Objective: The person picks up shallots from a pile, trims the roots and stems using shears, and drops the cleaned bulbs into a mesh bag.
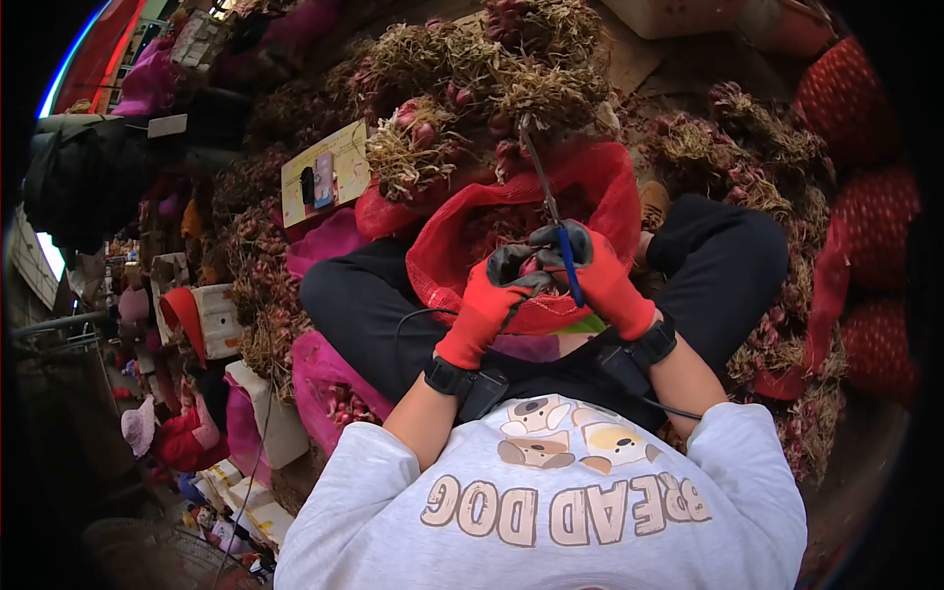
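Both hands wear red gloves with dark grey palms and fingers. My left hand (pixel 492 302) is closed, its fingers pinched around a shallot (pixel 531 265) that is partly hidden between the hands. In my right hand (pixel 602 280) is a pair of scissors (pixel 568 258) with blue handles, its long metal blades pointing away from me. The fingertips of the two hands almost meet at the shallot. Just beyond and beneath them an open red mesh bag (pixel 423 256) lies between my legs, with reddish shallots or skins (pixel 492 221) inside.
Dried bunches of shallots (pixel 418 138) are heaped beyond the bag, with more bunches (pixel 698 147) at right. A cardboard piece (pixel 339 162) carrying a phone-like item (pixel 324 179) lies at left. A pink mesh bag (pixel 329 379) holds shallots. Filled red sacks (pixel 870 236) line the right.
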{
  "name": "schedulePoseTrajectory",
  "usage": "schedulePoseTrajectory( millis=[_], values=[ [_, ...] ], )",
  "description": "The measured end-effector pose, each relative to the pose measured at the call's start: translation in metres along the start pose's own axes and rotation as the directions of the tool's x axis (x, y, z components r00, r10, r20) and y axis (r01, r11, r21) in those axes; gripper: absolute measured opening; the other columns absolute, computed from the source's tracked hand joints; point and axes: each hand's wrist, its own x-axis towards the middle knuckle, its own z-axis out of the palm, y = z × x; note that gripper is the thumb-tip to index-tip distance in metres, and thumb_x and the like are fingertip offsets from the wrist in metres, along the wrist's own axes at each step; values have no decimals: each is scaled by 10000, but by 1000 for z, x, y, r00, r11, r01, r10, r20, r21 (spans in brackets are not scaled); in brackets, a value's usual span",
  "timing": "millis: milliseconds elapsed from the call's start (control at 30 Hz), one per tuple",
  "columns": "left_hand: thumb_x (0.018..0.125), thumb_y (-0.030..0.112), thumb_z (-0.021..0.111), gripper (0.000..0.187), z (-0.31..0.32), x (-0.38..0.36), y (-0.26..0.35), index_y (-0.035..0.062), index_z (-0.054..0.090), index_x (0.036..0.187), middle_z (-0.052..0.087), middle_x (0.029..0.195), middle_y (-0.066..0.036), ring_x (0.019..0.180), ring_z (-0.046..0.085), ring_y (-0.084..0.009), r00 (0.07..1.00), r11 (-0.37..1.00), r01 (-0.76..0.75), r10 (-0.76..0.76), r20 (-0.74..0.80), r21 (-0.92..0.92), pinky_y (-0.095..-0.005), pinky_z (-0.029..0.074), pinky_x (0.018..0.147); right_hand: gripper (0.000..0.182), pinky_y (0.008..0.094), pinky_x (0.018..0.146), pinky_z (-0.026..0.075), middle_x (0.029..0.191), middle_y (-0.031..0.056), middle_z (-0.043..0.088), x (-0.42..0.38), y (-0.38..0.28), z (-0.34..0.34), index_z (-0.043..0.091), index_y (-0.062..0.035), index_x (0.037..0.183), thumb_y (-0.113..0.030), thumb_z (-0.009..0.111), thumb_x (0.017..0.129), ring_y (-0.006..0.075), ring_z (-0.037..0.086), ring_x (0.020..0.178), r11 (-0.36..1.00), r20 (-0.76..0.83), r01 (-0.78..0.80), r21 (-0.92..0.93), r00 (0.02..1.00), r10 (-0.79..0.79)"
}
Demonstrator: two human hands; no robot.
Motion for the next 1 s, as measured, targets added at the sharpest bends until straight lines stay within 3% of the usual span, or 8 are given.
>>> schedulePoseTrajectory(
  millis=[167,267,400,600,700,833,933,1000],
  values=[
    [857,16,602,297,9,-4,7,-13,562,1150,620,1003,-41,889,578,-113,992,964,122,-127,-2,-236,-264,467,824,330,319,738,495,906,130,646,0,-1,-3,577,-10,1066,-42,676,753,192,645,838,773,27,170,-611,981,-194],
    [885,77,588,287,4,-2,-5,-13,575,1157,613,988,-30,863,567,-93,994,986,95,-86,70,-134,-238,462,794,333,315,742,493,910,122,646,0,10,-1,579,-13,1070,-35,659,748,192,645,836,971,-83,74,-228,992,-95],
    [897,145,589,252,-1,0,8,16,581,1114,562,915,4,807,515,-89,970,953,215,-183,160,-214,-227,423,722,323,313,739,497,888,97,647,3,11,-14,588,-27,1074,-53,660,761,201,644,819,978,-64,-84,193,993,98],
    [943,235,573,257,-3,-4,27,54,565,1125,581,953,-8,869,574,-115,948,885,305,-247,200,-352,-238,469,761,290,271,743,512,926,18,648,2,3,-18,591,-57,1071,-63,652,787,153,634,820,794,-106,84,-601,977,-184],
    [927,245,605,279,-10,-12,34,47,566,1120,585,981,-23,890,584,-112,971,870,232,-237,44,-435,-245,498,785,253,283,729,514,900,16,646,-1,10,-24,578,-52,1083,-70,633,836,145,633,795,938,-147,-218,271,953,264],
    [911,125,589,343,-19,-6,25,22,530,1233,599,1075,-59,932,590,-118,983,956,181,-175,48,-231,-259,502,818,278,284,725,520,920,50,644,5,-3,-6,572,-20,1084,-78,676,833,120,631,844,998,-40,59,-6,997,-59],
    [882,98,582,421,-12,-6,22,-20,481,1273,585,1161,-94,1013,608,-189,988,986,58,-34,149,-159,-341,509,887,297,289,727,520,934,73,651,1,-6,5,579,-4,1077,-81,699,816,119,632,859,993,-26,-84,-78,996,83],
    [882,125,580,424,-7,-4,14,-19,490,1271,594,1149,-94,1032,601,-190,977,974,190,-176,117,-121,-345,508,885,292,289,728,520,938,73,650,1,-7,5,579,-3,1084,-79,685,823,122,632,859,993,1,-118,-9,993,118]
  ],
)
